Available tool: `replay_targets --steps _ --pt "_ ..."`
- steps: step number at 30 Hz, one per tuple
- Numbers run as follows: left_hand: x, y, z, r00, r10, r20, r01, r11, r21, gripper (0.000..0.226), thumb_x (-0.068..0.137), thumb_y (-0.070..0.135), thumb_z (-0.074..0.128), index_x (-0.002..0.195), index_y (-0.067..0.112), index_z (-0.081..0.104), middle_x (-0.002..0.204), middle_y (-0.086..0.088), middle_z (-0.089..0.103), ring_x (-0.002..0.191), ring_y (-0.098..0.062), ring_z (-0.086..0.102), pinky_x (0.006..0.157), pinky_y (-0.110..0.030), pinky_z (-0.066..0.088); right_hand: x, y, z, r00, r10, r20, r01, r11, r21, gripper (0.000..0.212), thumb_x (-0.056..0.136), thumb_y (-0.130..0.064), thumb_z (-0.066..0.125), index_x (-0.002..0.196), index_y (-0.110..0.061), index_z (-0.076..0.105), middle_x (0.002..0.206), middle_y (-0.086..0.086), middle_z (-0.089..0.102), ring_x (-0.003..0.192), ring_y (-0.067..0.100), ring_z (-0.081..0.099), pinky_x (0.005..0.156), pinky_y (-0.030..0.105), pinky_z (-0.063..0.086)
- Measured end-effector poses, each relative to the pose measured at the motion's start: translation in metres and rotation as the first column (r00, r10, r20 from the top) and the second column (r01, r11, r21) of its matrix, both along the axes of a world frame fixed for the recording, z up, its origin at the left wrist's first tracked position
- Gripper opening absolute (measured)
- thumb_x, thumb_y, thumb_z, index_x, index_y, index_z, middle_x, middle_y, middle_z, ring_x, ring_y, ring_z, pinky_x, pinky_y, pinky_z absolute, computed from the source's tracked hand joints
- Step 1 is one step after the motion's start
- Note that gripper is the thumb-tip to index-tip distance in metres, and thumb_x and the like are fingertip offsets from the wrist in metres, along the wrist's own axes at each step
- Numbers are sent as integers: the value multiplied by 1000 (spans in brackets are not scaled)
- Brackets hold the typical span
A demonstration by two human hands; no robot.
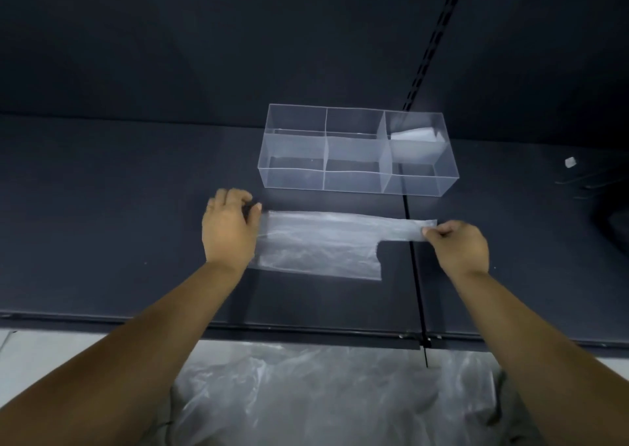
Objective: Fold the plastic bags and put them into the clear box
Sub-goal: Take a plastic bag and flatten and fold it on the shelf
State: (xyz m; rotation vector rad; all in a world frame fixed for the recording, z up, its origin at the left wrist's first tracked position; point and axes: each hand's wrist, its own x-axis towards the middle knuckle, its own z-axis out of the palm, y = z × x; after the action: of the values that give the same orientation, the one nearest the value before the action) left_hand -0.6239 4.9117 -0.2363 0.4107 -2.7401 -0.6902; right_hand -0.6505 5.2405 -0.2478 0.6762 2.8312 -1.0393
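Note:
A translucent plastic bag [320, 245] lies flat on the dark table, folded lengthwise, with its handle strip reaching to the right. My left hand [228, 229] holds the bag's left end, fingers curled at its far corner. The tip of the handle strip is pinched by my right hand [457, 245]. Just beyond the bag stands the clear box [357, 182], split into several compartments. A folded white bag [417, 135] sits in its back right compartment.
A heap of loose plastic bags [326, 394] lies below the table's near edge, by my lap. A small white scrap [570, 162] lies at the far right of the table. A dark seam [413, 275] crosses the tabletop under the handle strip.

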Motion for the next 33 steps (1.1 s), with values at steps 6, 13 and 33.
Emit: replay_targets --steps 6,13,33 --pt "27 34 -7 822 -559 110 568 789 -235 47 80 -10 61 125 0 59 132 -19 55 121 -35 54 110 -38 33 11 -33 21 982 33 -186 11 972 233 26 84 -9 63 110 -5 58 114 19 53 98 36 53 75 42 46" --pt "41 35 -37 778 -502 377 593 785 -180 57 103 39 21 153 18 1 161 2 -4 146 -12 -13 116 -32 -15 36 -158 7 730 658 -186 -639 753 154 47 100 -17 41 146 -10 36 157 9 26 146 23 18 121 36 10" --pt "62 8 -18 786 -486 381 590 775 -228 92 84 74 15 153 12 4 161 -2 -3 145 -12 -13 116 -29 -17 63 -52 -2 717 680 -154 -577 703 416 31 80 -32 74 105 -18 65 115 2 54 110 25 49 86 32 30"
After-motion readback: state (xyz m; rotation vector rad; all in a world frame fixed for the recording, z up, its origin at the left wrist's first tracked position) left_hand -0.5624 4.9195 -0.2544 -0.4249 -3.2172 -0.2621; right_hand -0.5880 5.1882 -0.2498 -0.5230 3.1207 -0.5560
